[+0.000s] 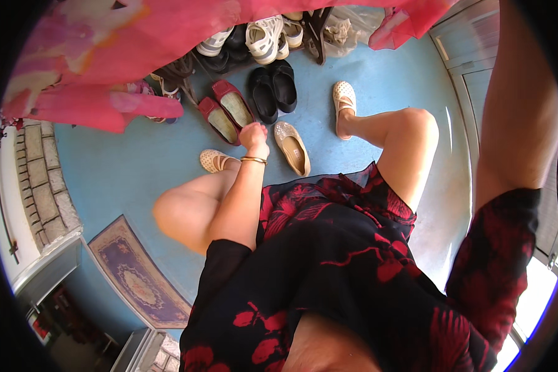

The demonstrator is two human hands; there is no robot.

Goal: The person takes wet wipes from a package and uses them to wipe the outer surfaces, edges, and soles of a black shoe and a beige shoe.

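Note:
My left hand (254,139), with a gold bangle at the wrist, is curled closed above the floor between my knees. It is beside the heel end of a pair of red flat shoes (234,106); whether it touches them or holds anything is hidden. Just right of it lies a single glittery beige flat shoe (292,149). Farther off, a pair of black shoes (284,88) stands side by side. On my feet are cream perforated shoes (344,95). My right arm (521,118) is raised along the right side, its hand beyond the picture's upper edge.
A pink flowered cloth (124,43) hangs across the upper left. Behind it stands a low shoe rack (317,34) holding several shoes, white sneakers (265,38) among them. A clear plastic bag (347,34) lies beside it. A patterned mat (139,273) is at the lower left.

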